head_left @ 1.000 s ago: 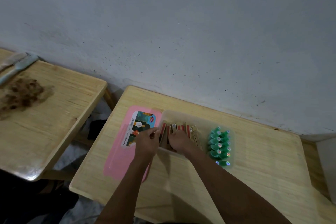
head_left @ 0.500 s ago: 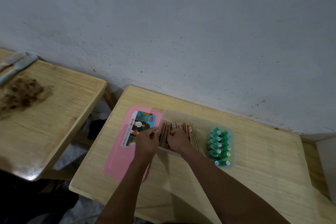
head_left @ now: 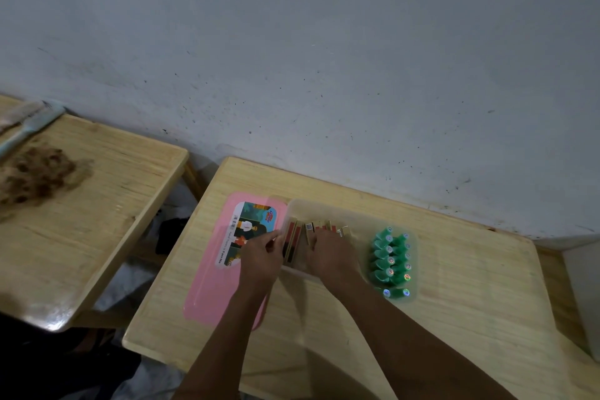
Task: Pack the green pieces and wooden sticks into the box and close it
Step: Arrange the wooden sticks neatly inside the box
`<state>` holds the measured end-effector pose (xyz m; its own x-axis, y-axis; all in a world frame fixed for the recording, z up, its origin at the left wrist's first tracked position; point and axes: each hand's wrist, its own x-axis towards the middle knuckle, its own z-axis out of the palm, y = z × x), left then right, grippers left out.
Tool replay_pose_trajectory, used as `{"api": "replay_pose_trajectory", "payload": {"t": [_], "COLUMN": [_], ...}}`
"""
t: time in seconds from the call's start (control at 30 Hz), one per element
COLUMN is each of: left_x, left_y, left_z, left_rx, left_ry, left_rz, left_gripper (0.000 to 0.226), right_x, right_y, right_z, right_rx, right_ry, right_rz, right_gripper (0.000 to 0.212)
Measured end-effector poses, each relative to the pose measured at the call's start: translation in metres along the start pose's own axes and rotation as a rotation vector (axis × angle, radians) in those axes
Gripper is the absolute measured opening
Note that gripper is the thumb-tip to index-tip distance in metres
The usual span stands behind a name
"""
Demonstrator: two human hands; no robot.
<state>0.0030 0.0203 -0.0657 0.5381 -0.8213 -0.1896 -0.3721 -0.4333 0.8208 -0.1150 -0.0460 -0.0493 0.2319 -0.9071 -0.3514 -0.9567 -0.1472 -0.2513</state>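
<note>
A clear plastic box (head_left: 328,206) sits on the right wooden table. Wooden sticks (head_left: 292,242) with red and black faces stand on edge in its left half. Several green pieces (head_left: 391,261) are lined up in two rows in its right half. My left hand (head_left: 261,256) is at the box's left wall, its fingertips pinching the leftmost sticks. My right hand (head_left: 329,255) lies over the sticks in the middle of the box, fingers curled down on them. The pink lid (head_left: 207,282) with a picture label lies flat to the left of the box, partly under my left wrist.
The table (head_left: 470,286) stands against a grey wall (head_left: 324,75). A second wooden table (head_left: 81,221) at the left carries a brown clump (head_left: 35,175) and a pale flat tool (head_left: 29,127). A gap separates the two tables. A pale object (head_left: 584,295) sits at the right edge.
My right hand has shifted slightly along the sticks inside the box. My left hand stays at the box's left end. The box, lid and green pieces have not moved.
</note>
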Motion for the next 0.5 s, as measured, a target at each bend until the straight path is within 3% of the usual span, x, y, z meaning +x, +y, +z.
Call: {"api": "replay_pose_trajectory", "payload": {"t": [0.13, 0.33, 0.5], "left_x": [0.000, -0.001, -0.001], "left_y": [-0.001, 0.000, 0.000], "left_z": [0.000, 0.000, 0.000], "left_rx": [0.006, -0.007, -0.010], "left_ry": [0.001, 0.006, 0.003], "left_rz": [0.003, 0.007, -0.008], "left_gripper": [0.031, 0.031, 0.031], "right_x": [-0.006, -0.007, -0.001], "right_y": [-0.003, -0.016, -0.009], "right_z": [-0.004, -0.006, -0.003], "right_rx": [-0.124, -0.126, 0.158], "right_ry": [0.027, 0.056, -0.002], "right_rz": [-0.056, -0.090, 0.049], "right_gripper": [0.016, 0.016, 0.021]}}
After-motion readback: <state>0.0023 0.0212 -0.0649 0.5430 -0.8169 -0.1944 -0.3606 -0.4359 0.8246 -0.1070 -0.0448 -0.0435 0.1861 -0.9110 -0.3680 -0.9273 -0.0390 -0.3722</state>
